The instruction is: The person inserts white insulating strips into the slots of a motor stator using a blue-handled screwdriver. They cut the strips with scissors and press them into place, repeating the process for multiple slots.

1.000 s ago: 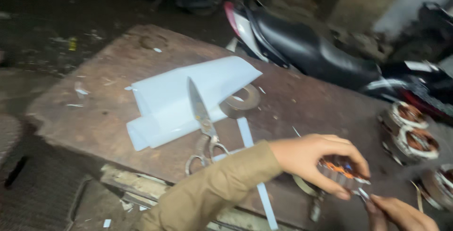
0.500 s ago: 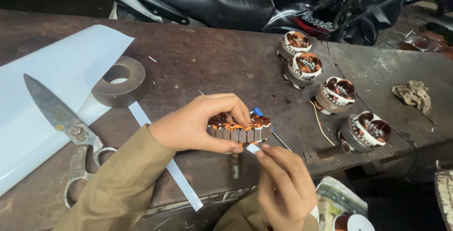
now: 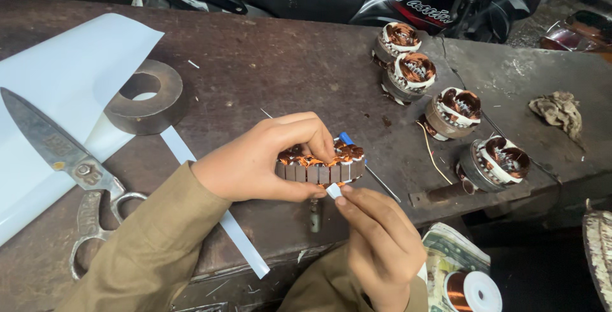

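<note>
Here, over the near edge of the dark workbench (image 3: 287, 63), the left hand (image 3: 261, 162) is clamped on a wound stator core (image 3: 320, 164), thumb beneath and fingers curled over its copper-filled top. The core is held flat, ring face up, its laminated side wall turned toward the person. The right hand (image 3: 380, 240) comes up from below and slightly right, thumb and forefinger pinched together on a small white slip (image 3: 333, 190). The slip touches the lower rim of the core, so the right hand is the working one and the left only steadies. A blue tab (image 3: 345, 138) shows at the core's far side.

Around: four more wound stators (image 3: 456, 109) in a diagonal row to the right, well apart from the hands. A thin metal rod (image 3: 381, 183) lies just beside the core. Left, a white sheet (image 3: 64, 82) with large shears (image 3: 60, 159) on it, a heavy metal ring (image 3: 148, 97), a long white strip (image 3: 217, 210). A rag (image 3: 558, 111) far right, a copper wire spool (image 3: 468, 291) below the bench. Nothing stands between slip and core.
</note>
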